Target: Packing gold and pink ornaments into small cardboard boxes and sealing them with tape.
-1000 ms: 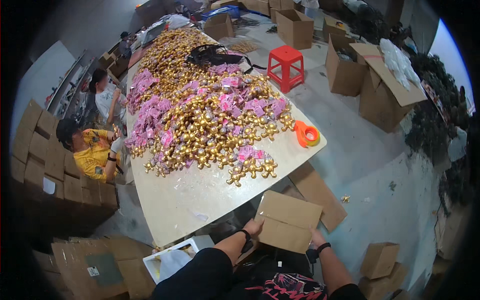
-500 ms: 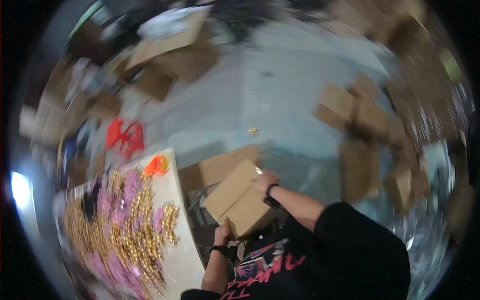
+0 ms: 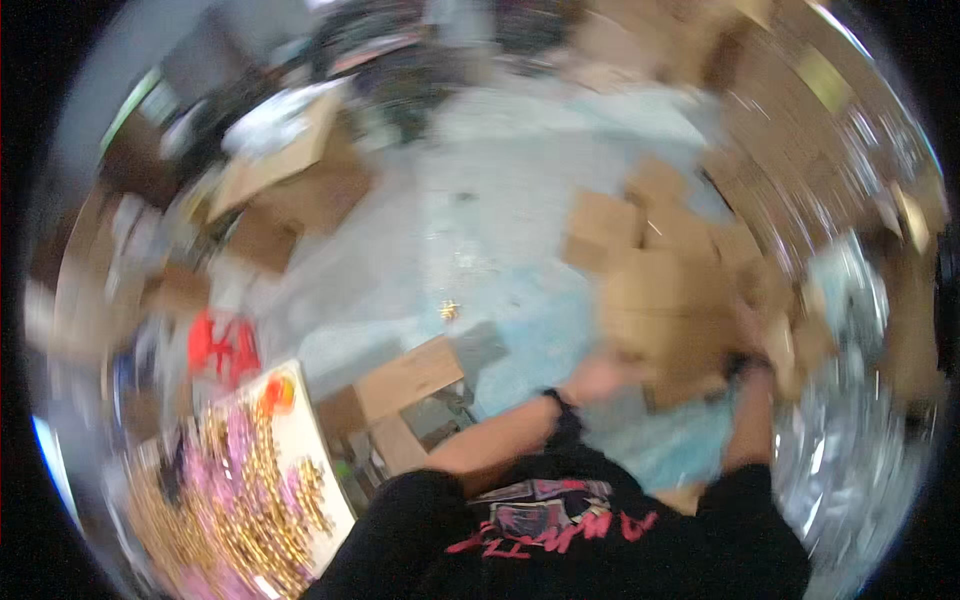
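A brown cardboard box (image 3: 665,315), smeared by motion, is between my two hands on the right side of the view. My left hand (image 3: 603,378) is at its lower left edge, with the arm stretched across to the right. At the box's right side is my right hand (image 3: 748,330), its fingers blurred against the cardboard. Both hands appear closed on the box, though the fingertips are hard to make out. More brown boxes (image 3: 603,230) lie just beyond it, and their edges merge with it.
A white table (image 3: 318,430) at lower left carries many gold and pink pieces and an orange item (image 3: 280,393). An open carton (image 3: 410,378) stands beside it. A small gold cluster (image 3: 449,310) lies on the floor. Clear plastic (image 3: 835,460) is at right.
Both hands have moved to the right with the cardboard box, away from the table and the open carton. The view has turned to the right.
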The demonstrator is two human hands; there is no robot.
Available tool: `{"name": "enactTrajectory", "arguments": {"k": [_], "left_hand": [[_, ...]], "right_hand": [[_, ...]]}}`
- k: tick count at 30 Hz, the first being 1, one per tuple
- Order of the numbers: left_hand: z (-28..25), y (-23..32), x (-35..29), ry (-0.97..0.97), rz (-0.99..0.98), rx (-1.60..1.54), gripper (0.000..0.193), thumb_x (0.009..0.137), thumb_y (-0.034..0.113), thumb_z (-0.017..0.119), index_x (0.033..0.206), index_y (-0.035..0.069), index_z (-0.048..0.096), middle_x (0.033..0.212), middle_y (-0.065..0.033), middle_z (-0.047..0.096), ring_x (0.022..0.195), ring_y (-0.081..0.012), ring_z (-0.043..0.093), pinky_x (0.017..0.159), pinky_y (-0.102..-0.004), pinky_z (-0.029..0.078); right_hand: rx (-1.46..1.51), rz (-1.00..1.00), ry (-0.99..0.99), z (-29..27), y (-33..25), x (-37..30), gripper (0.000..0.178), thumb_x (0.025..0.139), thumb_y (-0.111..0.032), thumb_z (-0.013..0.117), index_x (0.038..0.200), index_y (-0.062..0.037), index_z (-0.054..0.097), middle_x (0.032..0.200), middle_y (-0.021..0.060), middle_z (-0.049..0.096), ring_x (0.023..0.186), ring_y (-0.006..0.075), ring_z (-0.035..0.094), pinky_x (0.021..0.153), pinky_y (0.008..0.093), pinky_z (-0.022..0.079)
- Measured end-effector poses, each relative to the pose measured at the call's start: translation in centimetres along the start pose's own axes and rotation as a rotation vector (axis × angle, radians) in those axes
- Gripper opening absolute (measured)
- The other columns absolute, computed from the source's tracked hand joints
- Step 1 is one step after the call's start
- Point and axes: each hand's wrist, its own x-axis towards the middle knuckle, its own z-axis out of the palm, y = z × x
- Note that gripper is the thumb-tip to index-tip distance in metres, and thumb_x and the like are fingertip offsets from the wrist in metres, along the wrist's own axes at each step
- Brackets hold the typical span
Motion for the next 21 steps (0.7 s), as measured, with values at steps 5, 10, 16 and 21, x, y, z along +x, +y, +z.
{"name": "enactTrajectory", "arguments": {"k": [5,10,16,21], "left_hand": [[8.8,12.1,1.0,-0.562,0.445,0.000,0.032,0.095,0.026,0.053,0.109,0.000,0.064,0.104,-0.0106,0.066,0.083,-0.0206,0.061,0.080,-0.0376,0.051],[0.8,-5.8,-3.3,-0.462,0.121,0.633,0.050,0.087,0.045,0.062,0.114,0.002,0.063,0.107,-0.0201,0.064,0.104,-0.0379,0.058,0.090,-0.0482,0.044],[-11.1,-1.6,-25.6,0.339,-0.280,-0.102,0.044,0.089,0.044,0.061,0.107,0.004,0.065,0.092,-0.0104,0.066,0.091,-0.0224,0.064,0.080,-0.0385,0.049],[-7.7,-2.0,-48.6,0.974,-0.712,0.502,0.058,0.088,0.053,0.056,0.114,0.001,0.059,0.103,-0.0230,0.066,0.096,-0.0411,0.062,0.082,-0.0468,0.049]], "right_hand": [[-0.297,0.026,-0.519,10.6,1.0,7.7,0.043,0.091,-0.039,0.053,0.116,-0.0046,0.060,0.103,0.0178,0.066,0.089,0.0282,0.064,0.073,0.0423,0.051],[-0.525,0.100,-0.783,12.6,6.1,11.7,0.041,0.091,-0.038,0.053,0.115,-0.0044,0.060,0.102,0.0182,0.066,0.087,0.0283,0.065,0.071,0.0425,0.051],[-0.673,0.163,-0.856,13.3,11.2,17.7,0.040,0.091,-0.037,0.053,0.113,-0.0043,0.059,0.100,0.0186,0.066,0.085,0.0283,0.065,0.068,0.0427,0.051],[-0.796,0.210,-0.901,19.6,16.3,20.0,0.038,0.091,-0.036,0.052,0.111,-0.0041,0.059,0.099,0.0189,0.066,0.083,0.0284,0.065,0.066,0.0429,0.051]]}}
